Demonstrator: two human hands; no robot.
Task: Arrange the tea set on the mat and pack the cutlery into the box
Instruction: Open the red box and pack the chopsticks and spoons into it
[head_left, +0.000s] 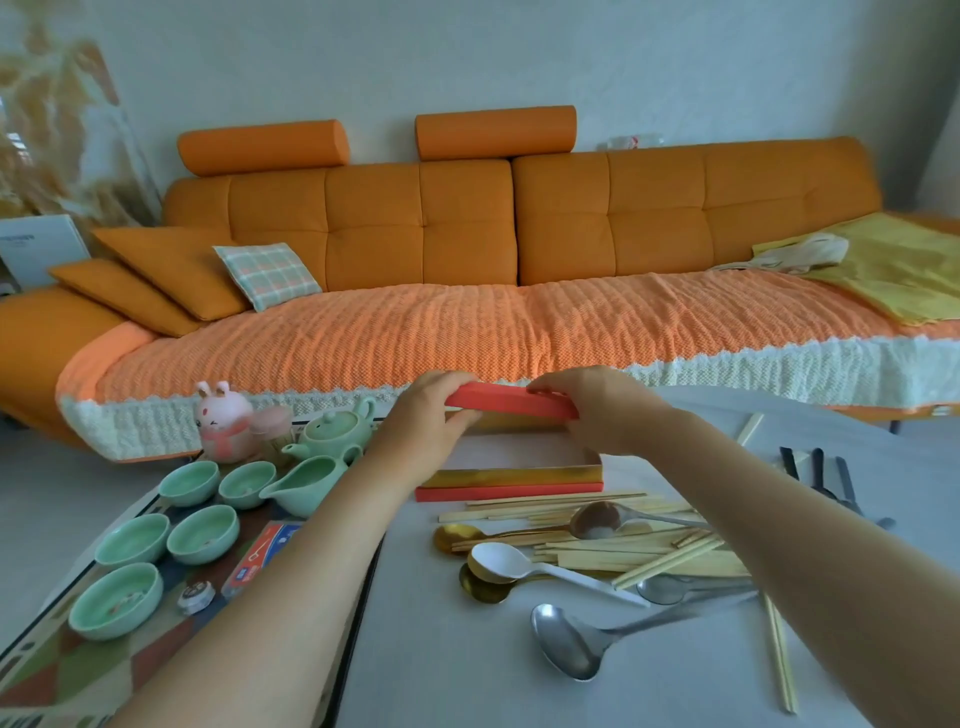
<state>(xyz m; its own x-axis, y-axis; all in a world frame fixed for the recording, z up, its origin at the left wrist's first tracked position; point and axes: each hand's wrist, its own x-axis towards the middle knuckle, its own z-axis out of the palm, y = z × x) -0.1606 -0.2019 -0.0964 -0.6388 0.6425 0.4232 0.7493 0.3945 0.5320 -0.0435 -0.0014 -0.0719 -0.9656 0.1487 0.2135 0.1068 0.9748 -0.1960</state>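
Note:
My left hand (428, 415) and my right hand (597, 410) each grip one end of a red box lid (511, 402), held a little above the open red and gold box (511, 480) on the table. In front of the box lies a loose pile of wooden chopsticks (613, 545) mixed with metal, gold and white spoons (519, 564). On the patterned mat (62, 670) at the left stand several pale green tea cups (189, 483), a green pitcher (306, 478) and a green teapot (337, 428).
A pink rabbit figure (223, 421) stands behind the cups. A small card (262, 558) and a round cap (196, 595) lie on the mat. Dark-handled cutlery (831, 480) lies at the far right of the table. An orange sofa (467, 291) runs along behind.

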